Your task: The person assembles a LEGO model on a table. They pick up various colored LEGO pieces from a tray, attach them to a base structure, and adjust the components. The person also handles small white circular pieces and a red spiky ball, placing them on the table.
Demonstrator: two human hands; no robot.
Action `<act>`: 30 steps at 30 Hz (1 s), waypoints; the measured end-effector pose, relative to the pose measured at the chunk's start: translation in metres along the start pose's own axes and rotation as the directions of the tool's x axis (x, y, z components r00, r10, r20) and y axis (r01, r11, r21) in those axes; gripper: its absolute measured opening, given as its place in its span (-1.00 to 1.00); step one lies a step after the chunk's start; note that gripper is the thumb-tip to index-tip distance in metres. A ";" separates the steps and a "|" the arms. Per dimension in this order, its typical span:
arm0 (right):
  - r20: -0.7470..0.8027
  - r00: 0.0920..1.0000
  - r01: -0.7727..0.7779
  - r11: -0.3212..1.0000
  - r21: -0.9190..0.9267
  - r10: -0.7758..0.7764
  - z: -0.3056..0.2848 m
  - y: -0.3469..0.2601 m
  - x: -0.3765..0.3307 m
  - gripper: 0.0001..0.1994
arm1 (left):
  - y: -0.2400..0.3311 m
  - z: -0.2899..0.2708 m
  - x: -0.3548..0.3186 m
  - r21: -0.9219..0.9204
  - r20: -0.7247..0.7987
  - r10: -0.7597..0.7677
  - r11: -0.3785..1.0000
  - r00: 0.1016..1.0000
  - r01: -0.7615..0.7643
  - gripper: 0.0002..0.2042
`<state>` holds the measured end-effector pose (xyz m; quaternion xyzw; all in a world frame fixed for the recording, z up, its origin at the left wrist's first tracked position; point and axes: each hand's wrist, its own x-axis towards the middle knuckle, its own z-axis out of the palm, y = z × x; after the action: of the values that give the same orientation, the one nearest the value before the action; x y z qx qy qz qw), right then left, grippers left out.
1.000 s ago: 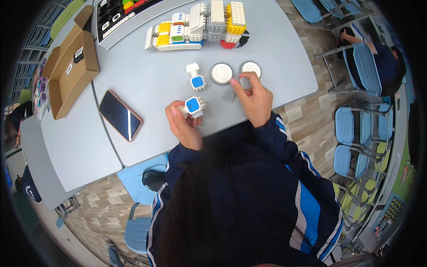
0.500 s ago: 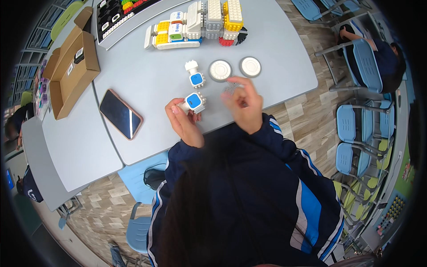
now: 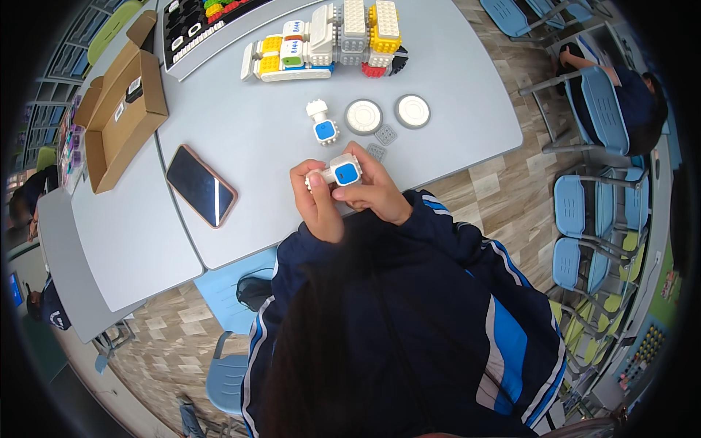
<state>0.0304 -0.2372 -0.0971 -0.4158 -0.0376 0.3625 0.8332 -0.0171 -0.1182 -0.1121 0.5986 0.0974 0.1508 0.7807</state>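
One white module with a blue face (image 3: 346, 174): held above the table (image 3: 467, 102), close to its near edge, between the left hand (image 3: 316, 201) and the right hand (image 3: 378, 191). Pinched on the left at the pale, narrower end, thumb on top; pinched on the right at the blue-faced end, thumb on the near side, forefinger on the far side. Could not make out the underside, nor the fingertips curled beneath.

Judged a slip the chief hazard: could have come from too light a pinch on smooth plastic, or from twisting the two ends out of line, with a drop onto the table or over its edge. Judged strain on the narrow end possible too, from sideways force.

Saw at two o'clock, just past the right hand, a grey plate (image 3: 376, 152), and slightly farther out another grey plate (image 3: 386, 134); risked scattering both with a careless swing of the knuckles. Found a nearer wheel (image 3: 363, 117) flat at one o'clock, a farther wheel (image 3: 412, 111) beyond the plates, and a second module (image 3: 326, 131) at eleven.

Noted a brick-built model (image 3: 319, 44) at twelve, well apart; a phone (image 3: 202, 186) at nine; a cardboard box (image 3: 142, 135) between nine and ten; a parts tray (image 3: 226, 40) between ten and eleven.
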 end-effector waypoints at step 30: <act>-0.057 0.970 0.208 0.924 -0.322 -0.238 0.001 0.012 -0.001 -0.70 | 0.000 -0.010 0.004 0.023 0.094 0.030 0.999 0.995 -0.032 -0.76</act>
<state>0.0224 -0.2329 -0.1046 -0.5525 -0.1023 0.2346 0.7933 -0.0167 -0.1078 -0.1149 0.6160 0.0535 0.1335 0.7745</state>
